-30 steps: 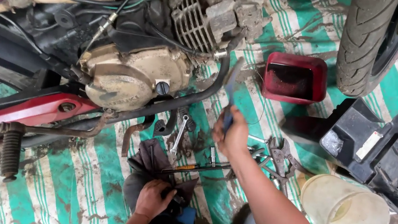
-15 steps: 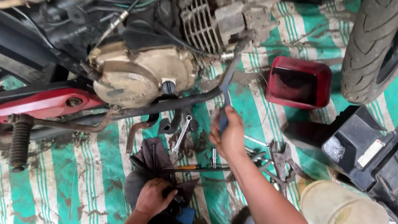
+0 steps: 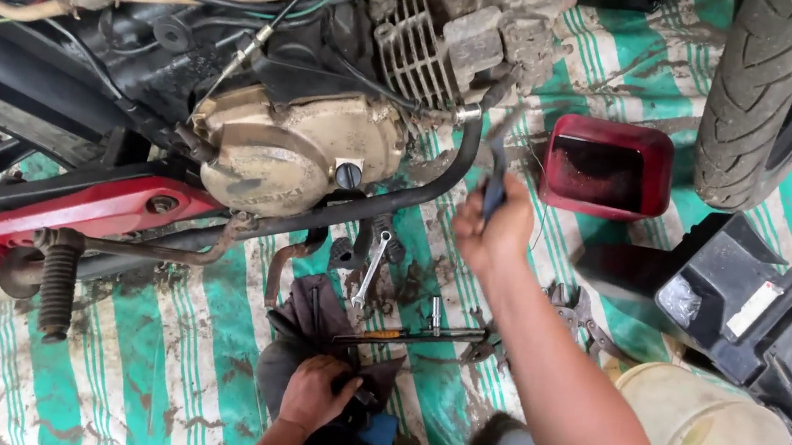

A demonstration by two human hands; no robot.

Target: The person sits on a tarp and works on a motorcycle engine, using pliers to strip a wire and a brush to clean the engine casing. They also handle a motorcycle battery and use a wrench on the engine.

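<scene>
The right hand point(image 3: 493, 233) is clamped on a blue-handled tool point(image 3: 495, 179) near the engine cover point(image 3: 289, 154); keep it steady. The left hand point(image 3: 319, 394) grips a dark rag point(image 3: 309, 318).
</scene>
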